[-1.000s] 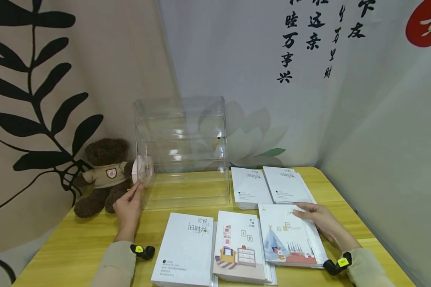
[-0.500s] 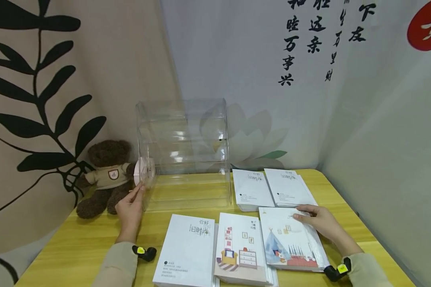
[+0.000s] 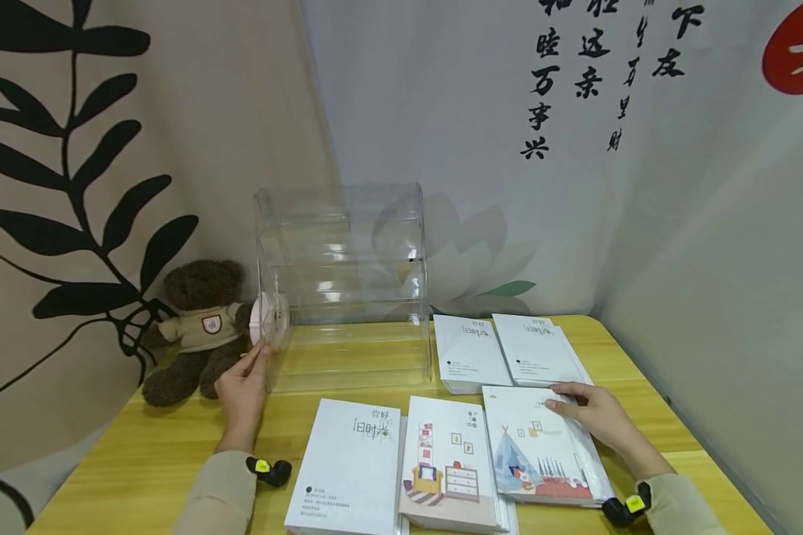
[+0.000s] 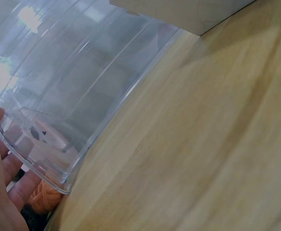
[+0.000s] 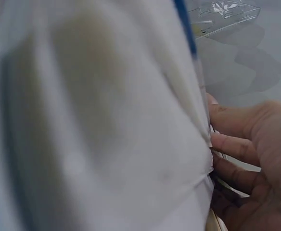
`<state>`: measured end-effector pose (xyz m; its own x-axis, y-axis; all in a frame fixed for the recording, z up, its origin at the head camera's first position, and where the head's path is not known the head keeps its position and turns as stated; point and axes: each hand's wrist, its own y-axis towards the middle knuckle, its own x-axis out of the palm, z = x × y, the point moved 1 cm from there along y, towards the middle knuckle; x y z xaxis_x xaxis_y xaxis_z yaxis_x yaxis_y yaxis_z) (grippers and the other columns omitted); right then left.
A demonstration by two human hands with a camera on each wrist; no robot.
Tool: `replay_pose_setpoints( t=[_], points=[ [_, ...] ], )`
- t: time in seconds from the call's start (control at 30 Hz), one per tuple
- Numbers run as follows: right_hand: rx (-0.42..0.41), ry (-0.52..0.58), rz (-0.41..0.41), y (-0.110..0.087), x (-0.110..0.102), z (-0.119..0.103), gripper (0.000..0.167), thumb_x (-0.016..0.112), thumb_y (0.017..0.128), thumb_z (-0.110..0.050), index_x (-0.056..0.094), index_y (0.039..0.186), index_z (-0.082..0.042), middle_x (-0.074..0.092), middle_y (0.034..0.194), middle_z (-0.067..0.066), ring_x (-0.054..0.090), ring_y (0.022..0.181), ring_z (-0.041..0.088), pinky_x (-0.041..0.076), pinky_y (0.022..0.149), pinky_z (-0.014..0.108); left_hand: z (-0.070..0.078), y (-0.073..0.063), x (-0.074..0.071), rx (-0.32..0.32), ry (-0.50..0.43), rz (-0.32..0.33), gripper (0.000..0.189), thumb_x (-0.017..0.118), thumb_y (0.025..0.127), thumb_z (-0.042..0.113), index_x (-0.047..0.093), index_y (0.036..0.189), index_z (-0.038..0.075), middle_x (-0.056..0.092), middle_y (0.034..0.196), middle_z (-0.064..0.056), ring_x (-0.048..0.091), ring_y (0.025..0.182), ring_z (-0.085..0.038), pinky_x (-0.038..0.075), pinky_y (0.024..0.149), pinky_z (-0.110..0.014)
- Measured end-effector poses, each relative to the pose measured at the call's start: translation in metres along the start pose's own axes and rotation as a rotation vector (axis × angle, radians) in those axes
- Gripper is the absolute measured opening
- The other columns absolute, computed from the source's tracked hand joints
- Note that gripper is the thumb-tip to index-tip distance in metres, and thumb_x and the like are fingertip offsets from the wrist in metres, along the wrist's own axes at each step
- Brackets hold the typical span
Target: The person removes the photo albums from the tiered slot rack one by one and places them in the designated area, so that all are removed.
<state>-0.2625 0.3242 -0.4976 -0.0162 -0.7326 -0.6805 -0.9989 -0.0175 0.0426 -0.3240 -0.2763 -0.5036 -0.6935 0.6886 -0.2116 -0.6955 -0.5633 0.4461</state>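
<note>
At the lower left side of a clear plastic rack (image 3: 348, 357), my left hand (image 3: 242, 386) grips the side edge. In the left wrist view its thumb lies on one face of that edge and the fingers reach behind it. My right hand (image 3: 598, 416) holds a white photo album (image 3: 535, 446) with a blue tent picture, thumb on the cover near the upper right corner. The right wrist view shows curled fingers (image 5: 236, 149) along the album's edge. Beside it lie an album with a furniture picture (image 3: 448, 453) and a plain white album (image 3: 348, 461).
Two more white albums (image 3: 468, 353) lie behind, right of the rack. A brown teddy bear (image 3: 204, 334) sits at the left, next to a round white object (image 3: 264, 319) by the rack's side. Printed cloth (image 3: 468, 89) hangs behind the yellow wooden table (image 3: 127, 468).
The head view has shifted slightly. Both hands stay at the same places on the rack and the tent album.
</note>
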Motion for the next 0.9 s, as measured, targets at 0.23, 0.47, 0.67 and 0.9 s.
replay_pose_setpoints(
  t=[0.23, 0.47, 0.67, 0.9],
  points=[
    [-0.028, -0.035, 0.025, 0.0001, 0.0038, 0.0038, 0.055, 0.075, 0.089, -0.049, 0.071, 0.121, -0.004, 0.068, 0.121, 0.013, 0.060, 0.106, 0.025, 0.050, 0.087, 0.037, 0.0006, -0.0010, -0.0011, 0.006, 0.004, 0.004, 0.028, 0.073, 0.093, 0.043, 0.077, 0.117, 0.031, 0.077, 0.101, -0.003, 0.061, 0.080, 0.009, 0.043, 0.075, -0.009],
    [-0.037, -0.029, 0.033, 0.0008, 0.0048, 0.0044, 0.054, 0.075, 0.090, -0.048, 0.071, 0.120, -0.004, 0.068, 0.120, 0.012, 0.059, 0.105, 0.023, 0.050, 0.085, 0.033, 0.0005, -0.0008, -0.0010, -0.009, 0.012, 0.013, 0.029, 0.073, 0.092, 0.044, 0.077, 0.117, 0.031, 0.076, 0.104, 0.000, 0.061, 0.085, 0.012, 0.043, 0.078, -0.008],
    [-0.037, -0.034, 0.032, 0.0008, 0.0044, 0.0042, 0.054, 0.074, 0.090, -0.049, 0.071, 0.120, -0.005, 0.068, 0.122, 0.013, 0.060, 0.110, 0.027, 0.050, 0.090, 0.039, -0.0012, -0.0002, 0.0003, -0.013, 0.027, -0.001, 0.029, 0.072, 0.093, 0.046, 0.076, 0.118, 0.033, 0.076, 0.104, 0.000, 0.063, 0.087, 0.008, 0.046, 0.079, -0.012],
    [-0.012, -0.037, 0.024, -0.0004, 0.0063, 0.0048, 0.057, 0.075, 0.089, -0.050, 0.071, 0.121, -0.004, 0.067, 0.123, 0.014, 0.059, 0.107, 0.026, 0.047, 0.091, 0.042, -0.0028, 0.0000, 0.0001, 0.008, 0.058, 0.016, 0.029, 0.072, 0.092, 0.046, 0.077, 0.117, 0.031, 0.075, 0.108, 0.002, 0.069, 0.105, -0.012, 0.052, 0.094, -0.032]
  ],
)
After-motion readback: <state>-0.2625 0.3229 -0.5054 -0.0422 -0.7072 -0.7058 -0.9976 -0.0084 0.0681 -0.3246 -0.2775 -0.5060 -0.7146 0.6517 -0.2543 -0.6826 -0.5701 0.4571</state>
